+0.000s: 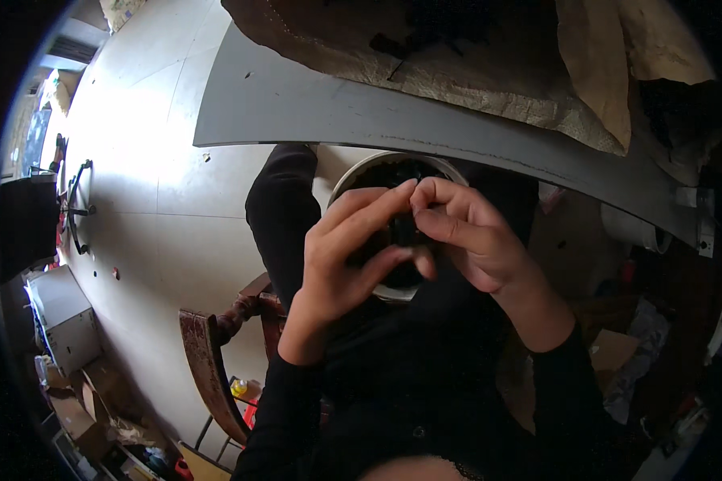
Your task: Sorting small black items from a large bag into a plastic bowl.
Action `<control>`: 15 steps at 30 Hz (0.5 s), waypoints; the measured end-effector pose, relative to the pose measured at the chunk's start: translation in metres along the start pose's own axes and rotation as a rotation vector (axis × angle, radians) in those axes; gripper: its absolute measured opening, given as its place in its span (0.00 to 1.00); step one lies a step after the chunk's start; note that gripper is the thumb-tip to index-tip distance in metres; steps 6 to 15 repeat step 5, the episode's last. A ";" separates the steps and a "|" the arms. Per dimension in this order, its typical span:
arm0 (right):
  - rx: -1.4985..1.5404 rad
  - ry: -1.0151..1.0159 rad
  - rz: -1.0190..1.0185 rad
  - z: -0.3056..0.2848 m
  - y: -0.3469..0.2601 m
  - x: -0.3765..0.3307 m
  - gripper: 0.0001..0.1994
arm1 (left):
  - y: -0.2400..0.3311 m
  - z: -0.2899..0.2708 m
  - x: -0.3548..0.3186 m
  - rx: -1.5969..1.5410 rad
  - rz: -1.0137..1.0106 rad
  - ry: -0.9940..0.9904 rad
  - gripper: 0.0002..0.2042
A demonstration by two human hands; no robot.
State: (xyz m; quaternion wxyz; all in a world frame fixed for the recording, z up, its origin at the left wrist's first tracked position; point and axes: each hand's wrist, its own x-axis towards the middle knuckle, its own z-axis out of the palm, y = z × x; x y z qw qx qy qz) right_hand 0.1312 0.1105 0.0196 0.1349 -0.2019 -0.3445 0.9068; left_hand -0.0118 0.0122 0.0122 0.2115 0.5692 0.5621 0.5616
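My left hand [341, 256] is curled over a round white bowl with dark contents [377, 164], fingers bent and reaching across the rim toward two o'clock, where their tips meet my right hand [465, 232]. My right hand is closed into a loose pinch, thumb and forefinger pressed together on a small dark piece [415, 210] held just above the bowl's middle. My left fingertips touch that same piece, though I cannot tell whether they grip it or only steady it.

The bowl sits in my lap, against my black clothing, right under both hands. At twelve o'clock from it runs the grey flat table edge [297, 104], and beyond that a crumpled brown paper sheet [473, 88] with dark scraps on it. At nine o'clock the pale floor [152, 200] spreads out, and at seven o'clock stands a dark red wooden chair [204, 361].

The piece looks tiny and light, probably soft or brittle, so I judge it wants a gentle fingertip pinch at its ends, not a squeeze. The bowl seems rigid and smooth; its rim is the place to take it.
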 end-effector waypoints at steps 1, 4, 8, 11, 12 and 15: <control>0.028 -0.065 0.092 -0.003 -0.005 -0.004 0.09 | 0.000 -0.001 0.002 -0.117 -0.013 -0.005 0.19; 0.123 -0.197 0.169 -0.006 -0.004 -0.006 0.17 | -0.008 -0.005 -0.004 -0.080 0.134 -0.052 0.18; 0.185 -0.266 0.156 -0.008 -0.001 -0.004 0.23 | -0.008 -0.005 -0.008 -0.090 0.108 0.005 0.17; 0.185 -0.266 0.156 -0.008 -0.001 -0.004 0.23 | -0.008 -0.005 -0.008 -0.090 0.108 0.005 0.17; 0.185 -0.266 0.156 -0.008 -0.001 -0.004 0.23 | -0.008 -0.005 -0.008 -0.090 0.108 0.005 0.17; 0.185 -0.266 0.156 -0.008 -0.001 -0.004 0.23 | -0.008 -0.005 -0.008 -0.090 0.108 0.005 0.17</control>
